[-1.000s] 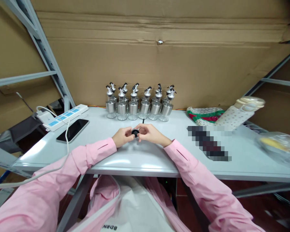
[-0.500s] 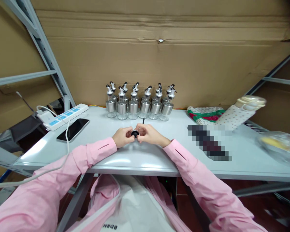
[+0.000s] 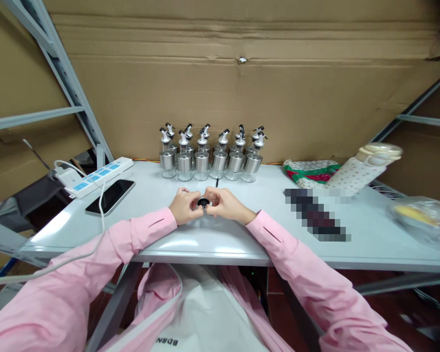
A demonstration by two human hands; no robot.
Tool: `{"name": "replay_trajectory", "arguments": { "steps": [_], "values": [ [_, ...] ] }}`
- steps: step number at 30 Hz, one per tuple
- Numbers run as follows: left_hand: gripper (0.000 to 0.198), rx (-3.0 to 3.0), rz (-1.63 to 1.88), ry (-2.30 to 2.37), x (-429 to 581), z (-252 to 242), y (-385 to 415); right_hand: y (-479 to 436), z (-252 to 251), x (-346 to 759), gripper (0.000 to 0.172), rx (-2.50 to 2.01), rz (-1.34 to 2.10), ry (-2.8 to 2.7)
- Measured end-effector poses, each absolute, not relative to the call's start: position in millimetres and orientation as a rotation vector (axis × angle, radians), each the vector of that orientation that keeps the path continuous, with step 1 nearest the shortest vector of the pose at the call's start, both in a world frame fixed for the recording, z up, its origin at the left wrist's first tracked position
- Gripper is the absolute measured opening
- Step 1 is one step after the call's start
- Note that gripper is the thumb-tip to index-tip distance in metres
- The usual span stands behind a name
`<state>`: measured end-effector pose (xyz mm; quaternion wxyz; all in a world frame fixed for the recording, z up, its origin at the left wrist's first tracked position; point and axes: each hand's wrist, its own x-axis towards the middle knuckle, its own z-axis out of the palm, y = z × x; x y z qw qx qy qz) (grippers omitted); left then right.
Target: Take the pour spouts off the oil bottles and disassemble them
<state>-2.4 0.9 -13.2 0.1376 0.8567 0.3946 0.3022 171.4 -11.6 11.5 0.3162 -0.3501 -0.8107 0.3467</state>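
Note:
My left hand (image 3: 184, 206) and my right hand (image 3: 224, 204) meet over the middle of the grey table (image 3: 220, 234). Both pinch a small round black cap (image 3: 203, 202) between their fingertips, just above the tabletop. Both arms wear pink sleeves. Behind the hands stands a cluster of several glass and steel dispenser bottles (image 3: 209, 157) with pour spouts, a short way off.
A white power strip (image 3: 95, 177) and a black phone (image 3: 110, 196) lie at the left, with a white cable running toward me. At the right are a patterned cloth (image 3: 310, 172), a dotted bottle (image 3: 363, 171) lying tilted, and a plastic bag (image 3: 421, 217). Cardboard walls the back.
My fingers have shifted slightly around the black cap, the left ones curling closer. The view has dipped a little. Nothing else moved.

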Motion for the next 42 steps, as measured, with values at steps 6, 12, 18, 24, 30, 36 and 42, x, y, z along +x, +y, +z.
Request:
{"name": "replay_trajectory", "arguments": {
  "steps": [6,12,18,24,30,36,42],
  "values": [
    [0.01,2.344,1.043,1.122,-4.5,-9.8,5.9,-5.8,13.5,174.2,0.018,-0.967,0.68,-2.045],
    [0.019,2.177,1.152,0.995,-6.5,-11.2,5.7,-4.5,12.9,174.3,0.025,-0.917,0.722,-1.997],
    [0.026,2.159,1.108,0.926,-6.1,-11.7,4.1,-4.6,11.7,174.9,0.03,-0.898,0.891,-1.961],
    [0.026,2.173,1.088,0.908,-7.0,-12.4,5.2,-4.8,10.6,175.5,0.033,-0.863,0.971,-1.921],
    [0.025,2.214,1.056,0.871,-8.1,-14.0,6.2,-7.5,11.7,174.2,0.029,-0.882,0.942,-1.938],
    [0.027,2.26,1.022,0.83,-6.6,-14.1,4.0,-9.9,12.9,172.9,0.023,-0.937,0.788,-1.975],
    [0.03,2.29,1.085,0.808,-9.3,-20.3,14.8,-2.1,7.1,175.9,0.014,-0.96,0.778,-2.023]
  ]
}}
